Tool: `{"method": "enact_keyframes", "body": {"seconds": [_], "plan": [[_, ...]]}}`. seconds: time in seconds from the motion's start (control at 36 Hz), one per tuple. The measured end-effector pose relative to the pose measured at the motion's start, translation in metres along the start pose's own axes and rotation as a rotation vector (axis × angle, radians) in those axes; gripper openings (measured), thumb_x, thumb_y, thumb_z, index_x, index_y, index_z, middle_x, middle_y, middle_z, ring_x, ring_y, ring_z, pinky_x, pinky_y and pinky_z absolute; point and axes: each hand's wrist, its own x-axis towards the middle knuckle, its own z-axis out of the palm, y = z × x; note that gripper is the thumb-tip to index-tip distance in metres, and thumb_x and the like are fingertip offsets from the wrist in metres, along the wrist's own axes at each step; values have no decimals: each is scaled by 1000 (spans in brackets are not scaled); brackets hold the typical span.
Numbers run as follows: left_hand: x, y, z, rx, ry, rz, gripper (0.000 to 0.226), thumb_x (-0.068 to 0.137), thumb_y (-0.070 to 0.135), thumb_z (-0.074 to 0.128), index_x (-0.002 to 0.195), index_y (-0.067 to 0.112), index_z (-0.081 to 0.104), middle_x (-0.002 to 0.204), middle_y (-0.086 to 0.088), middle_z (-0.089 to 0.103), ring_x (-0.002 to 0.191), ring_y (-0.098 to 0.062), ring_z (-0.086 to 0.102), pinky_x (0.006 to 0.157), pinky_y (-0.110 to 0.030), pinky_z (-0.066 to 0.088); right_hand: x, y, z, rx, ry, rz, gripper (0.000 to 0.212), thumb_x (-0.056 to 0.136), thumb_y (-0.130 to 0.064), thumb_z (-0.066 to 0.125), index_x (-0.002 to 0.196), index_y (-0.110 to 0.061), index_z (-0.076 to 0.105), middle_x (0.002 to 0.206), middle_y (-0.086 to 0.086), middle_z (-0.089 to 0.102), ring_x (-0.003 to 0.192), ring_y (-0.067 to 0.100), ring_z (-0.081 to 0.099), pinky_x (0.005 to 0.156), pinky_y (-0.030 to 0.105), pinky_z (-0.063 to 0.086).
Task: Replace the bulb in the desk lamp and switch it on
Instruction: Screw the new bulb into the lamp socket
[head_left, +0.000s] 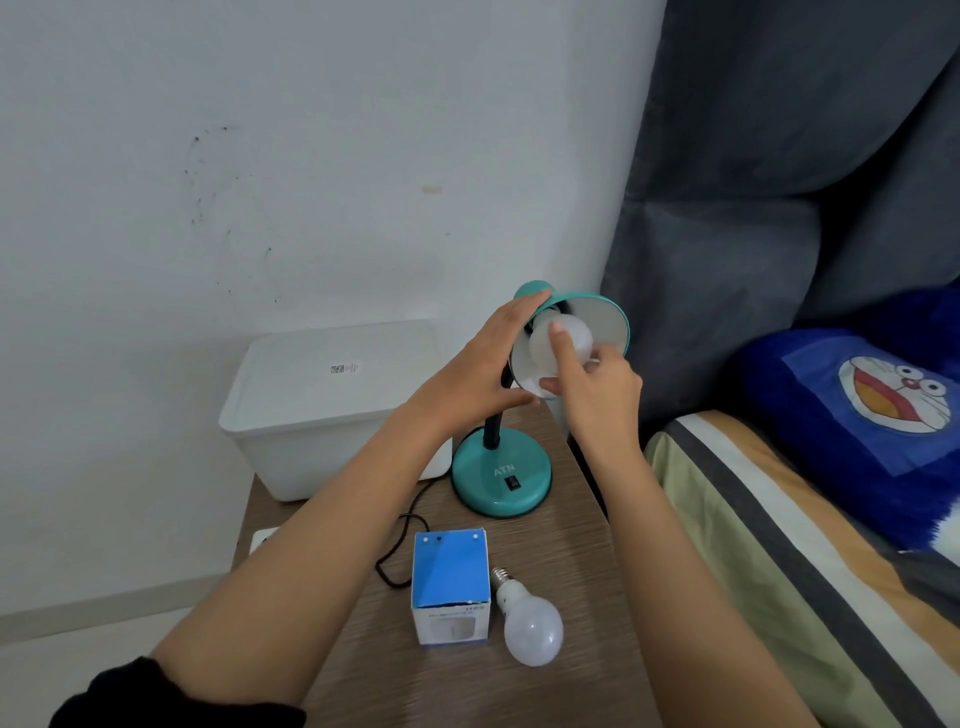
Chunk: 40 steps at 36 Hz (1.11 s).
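Note:
A teal desk lamp stands on the wooden bedside table, its round base (500, 480) bearing a black rocker switch (513, 483). Its shade (602, 322) is tilted towards me. My left hand (483, 364) grips the shade's left rim and back. A white bulb (558, 345) sits inside the shade, and my right hand (597, 384) has its fingers closed around it. The bulb's base is hidden in the shade. A second white bulb (530, 623) lies loose on the table by a blue and white bulb box (451, 590).
A white lidded storage box (322, 410) stands at the back left of the table (519, 691). The lamp's black cord (400, 551) loops past the bulb box. A bed with a blue cartoon pillow (872, 410) is close on the right. A white wall rises behind.

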Motion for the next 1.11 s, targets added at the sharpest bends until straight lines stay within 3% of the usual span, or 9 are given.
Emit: {"method": "enact_keyframes", "body": {"seconds": [0.08,0.19,0.28,0.42,0.58,0.67,0.78,0.94,1.11], "plan": [[0,1,-1,8,5,3,92,74,16,76,146,24,19,149,3,28,133,-1,27,111,-19,27,3,0,0,32,-3,42,53,86,-59,46,87,-9,62,80,8,71,70,8,67,56,4,44],[0,1,-1,-3,-6,3,93,74,13,76,146,23,19,149,1,29,135,-5,28,112,-19,25,1,0,3,1,-33,-36,65,70,-58,63,121,-21,51,122,3,52,107,22,59,90,36,51],[1,0,-1,-3,-3,-3,93,74,12,76,146,23,19,148,2,28,134,-4,27,111,-14,24,-2,2,1,-15,22,-109,58,72,-39,72,122,-25,46,117,2,56,104,21,60,86,33,52],[1,-4,0,11,-5,-13,96,72,9,76,146,26,18,146,8,28,129,4,27,104,-2,22,0,1,-1,70,34,-67,54,80,-53,60,122,-23,46,99,5,63,89,24,68,78,28,54],[2,-3,0,11,-8,-17,98,71,7,77,147,26,17,149,4,28,134,-4,28,111,-19,27,-1,-1,0,-37,49,-177,51,78,-34,70,123,-17,51,92,-3,60,72,4,60,59,1,42],[2,-2,0,3,-10,-15,98,71,7,77,147,24,17,150,3,27,136,-7,28,113,-23,26,1,-3,4,7,75,-99,38,81,-48,63,96,-13,56,80,10,70,74,16,69,62,13,49],[2,0,-1,-14,3,-17,94,73,11,76,146,22,19,150,2,28,131,0,28,111,-20,27,2,-4,3,-14,73,-44,59,80,-60,55,78,-2,64,76,16,70,74,25,68,59,23,47],[2,-2,0,-8,-3,-30,97,72,6,76,146,28,18,148,6,29,131,1,28,108,-10,25,-4,-4,0,-97,71,-154,59,83,-42,64,130,-13,46,125,11,50,105,20,53,85,27,44],[2,-3,1,-14,11,-21,94,73,5,75,146,25,19,146,6,31,125,7,28,103,0,23,-5,-4,0,-140,77,-246,59,72,-36,76,121,-15,50,102,2,56,76,12,59,77,34,55]]}}
